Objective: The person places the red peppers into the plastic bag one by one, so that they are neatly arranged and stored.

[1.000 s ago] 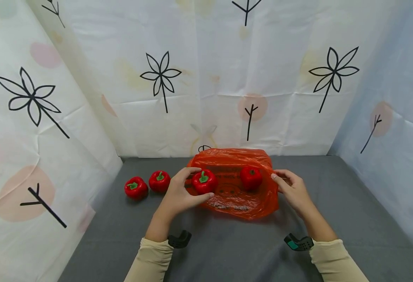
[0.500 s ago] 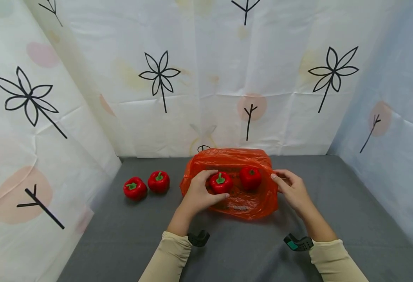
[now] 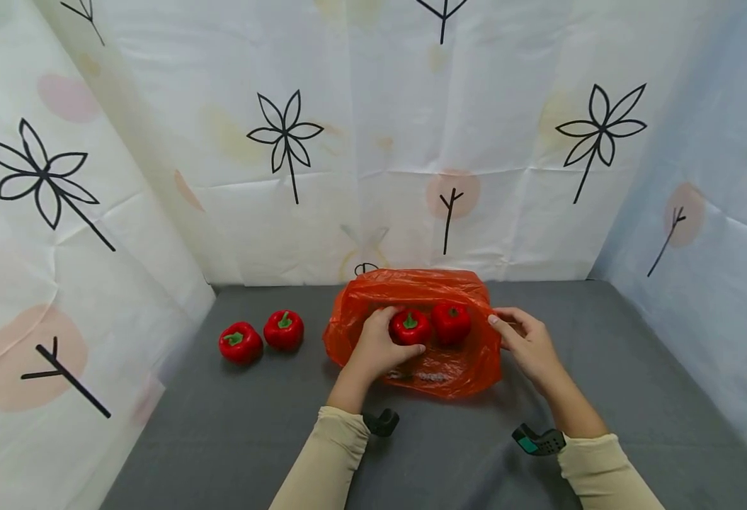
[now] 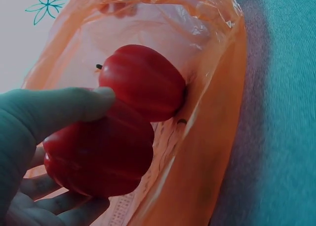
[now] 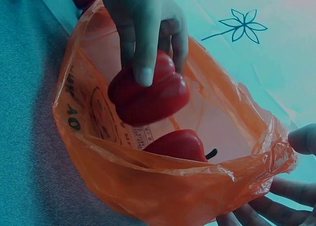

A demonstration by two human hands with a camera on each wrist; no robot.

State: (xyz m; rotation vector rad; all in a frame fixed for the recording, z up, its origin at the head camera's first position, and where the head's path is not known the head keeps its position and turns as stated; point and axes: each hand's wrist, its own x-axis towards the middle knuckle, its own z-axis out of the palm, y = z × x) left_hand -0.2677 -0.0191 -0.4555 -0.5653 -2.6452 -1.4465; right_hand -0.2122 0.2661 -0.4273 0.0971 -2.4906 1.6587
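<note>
My left hand [image 3: 376,348] holds a red bell pepper [image 3: 410,328] with a green stem, thumb on one side and fingers on the other. Hand and pepper are inside the mouth of an orange plastic bag [image 3: 475,368] that lies open on the table. Against the held pepper, or very near it, a second red bell pepper [image 3: 452,323] rests in the bag; its dark stem [image 5: 212,153] shows in the right wrist view. At the bag's right side my right hand [image 3: 532,347] pinches the rim between thumb [image 5: 303,139] and fingers.
Two more red bell peppers, a nearer one [image 3: 241,343] and a farther one [image 3: 284,330], stand left of the bag on the grey tabletop [image 3: 233,432]. A white patterned cloth [image 3: 373,212] hangs behind the table and along both sides.
My left hand has moved right with its bell pepper, from the bag's left edge to beside the second pepper inside. The right hand keeps its place on the rim.
</note>
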